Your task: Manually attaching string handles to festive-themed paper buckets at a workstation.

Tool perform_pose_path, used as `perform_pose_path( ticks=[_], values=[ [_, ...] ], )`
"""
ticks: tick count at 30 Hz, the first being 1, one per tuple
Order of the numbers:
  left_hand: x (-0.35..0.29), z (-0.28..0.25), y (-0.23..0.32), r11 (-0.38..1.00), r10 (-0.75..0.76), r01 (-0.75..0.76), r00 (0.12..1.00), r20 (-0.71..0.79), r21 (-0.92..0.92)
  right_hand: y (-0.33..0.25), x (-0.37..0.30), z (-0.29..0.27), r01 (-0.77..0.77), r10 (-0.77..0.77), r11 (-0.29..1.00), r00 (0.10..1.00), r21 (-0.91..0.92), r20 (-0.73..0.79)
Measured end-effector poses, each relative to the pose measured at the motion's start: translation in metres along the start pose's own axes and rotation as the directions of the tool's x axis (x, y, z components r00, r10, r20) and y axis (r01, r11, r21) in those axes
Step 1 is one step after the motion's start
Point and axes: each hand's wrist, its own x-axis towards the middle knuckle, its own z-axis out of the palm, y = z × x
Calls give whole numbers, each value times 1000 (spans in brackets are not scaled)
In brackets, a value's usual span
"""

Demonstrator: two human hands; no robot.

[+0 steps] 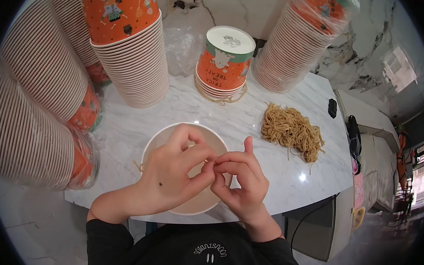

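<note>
A round paper bucket [200,205] stands with its mouth up at the table's near edge, pale inside. Above that mouth my left hand [171,171] and my right hand [240,180] meet, thumb and fingertips of each pinched together. Whatever sits between the fingertips is too small to make out. A short end of tan cord [138,166] sticks out at the bucket's left side, beside my left wrist. To the right, beyond my right hand, lies a tangled heap of tan cords [293,131].
Tall stacks of nested paper buckets [131,62] crowd the left, some in clear plastic. Another wrapped stack [295,45] stands at back right. Between them sits a short upside-down stack [225,68] with cord around its base. A small black object [332,108] lies near the marble table's right edge.
</note>
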Motion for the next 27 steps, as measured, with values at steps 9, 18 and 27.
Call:
perform_pose_path(
  ticks=[9, 18, 27],
  values=[
    [1, 2, -2, 995, -13, 17, 999, 31, -99, 6, -2, 1, -118, 124, 985, 991, 126, -41],
    [1, 4, -4, 984, -26, 31, 999, 31, -176, 7, -3, 1, -183, 194, 957, 981, 223, -28],
    [3, -1, 2, 969, -108, 126, 990, 93, -214, 4, -4, 4, -118, 138, 979, 984, 168, -116]
  ],
)
